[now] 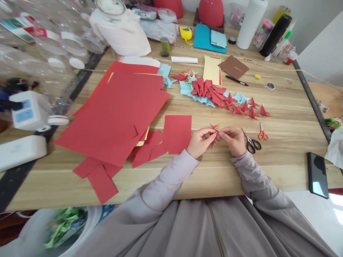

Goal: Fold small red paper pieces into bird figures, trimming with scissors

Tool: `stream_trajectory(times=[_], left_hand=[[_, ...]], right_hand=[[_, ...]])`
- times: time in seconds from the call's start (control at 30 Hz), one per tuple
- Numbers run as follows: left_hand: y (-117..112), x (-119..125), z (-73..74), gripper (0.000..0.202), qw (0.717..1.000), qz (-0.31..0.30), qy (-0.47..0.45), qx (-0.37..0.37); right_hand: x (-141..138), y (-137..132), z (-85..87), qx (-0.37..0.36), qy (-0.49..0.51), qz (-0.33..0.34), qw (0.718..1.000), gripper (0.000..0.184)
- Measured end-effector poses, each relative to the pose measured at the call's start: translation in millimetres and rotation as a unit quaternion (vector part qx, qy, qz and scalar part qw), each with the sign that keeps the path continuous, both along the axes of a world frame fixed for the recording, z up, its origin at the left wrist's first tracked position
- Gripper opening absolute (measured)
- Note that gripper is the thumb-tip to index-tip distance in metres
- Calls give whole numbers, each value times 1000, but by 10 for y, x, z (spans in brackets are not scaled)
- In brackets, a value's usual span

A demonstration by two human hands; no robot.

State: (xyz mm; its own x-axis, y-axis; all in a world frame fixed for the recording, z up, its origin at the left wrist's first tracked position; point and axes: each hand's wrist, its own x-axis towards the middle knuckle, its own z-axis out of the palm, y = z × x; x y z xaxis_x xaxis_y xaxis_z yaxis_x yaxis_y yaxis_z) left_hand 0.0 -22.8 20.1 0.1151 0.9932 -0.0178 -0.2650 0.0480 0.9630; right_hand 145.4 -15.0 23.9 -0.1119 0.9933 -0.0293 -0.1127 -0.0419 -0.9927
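Observation:
My left hand (199,142) and my right hand (233,140) meet over the wooden table (284,157), fingers pinched on a small folded red paper piece (213,130). Its points stick up between my thumbs and a tip hangs below. A red paper square (177,134) lies just left of my left hand. Black-handled scissors (251,142) lie right beside my right hand.
Large red paper sheets (115,114) and scraps cover the left of the table. A pile of folded red and blue paper pieces (219,98) lies further back. Small orange scissors (263,132), a phone (317,175) at the right edge, a pen (237,80), bottles and clutter at the back.

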Motion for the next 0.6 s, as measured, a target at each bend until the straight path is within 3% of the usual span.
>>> stream_trajectory(times=[0.23, 0.43, 0.6], left_hand=[[-10, -14, 2, 18, 999, 3, 41, -11], [-5, -15, -6, 13, 995, -4, 95, 11], [1, -28, -10, 11, 993, -1, 115, 3]], right_hand=[[38, 17, 14, 16, -36, -38, 998, 23], [42, 35, 8, 34, -81, 41, 995, 33], [83, 52, -23, 43, -115, -8, 992, 32]])
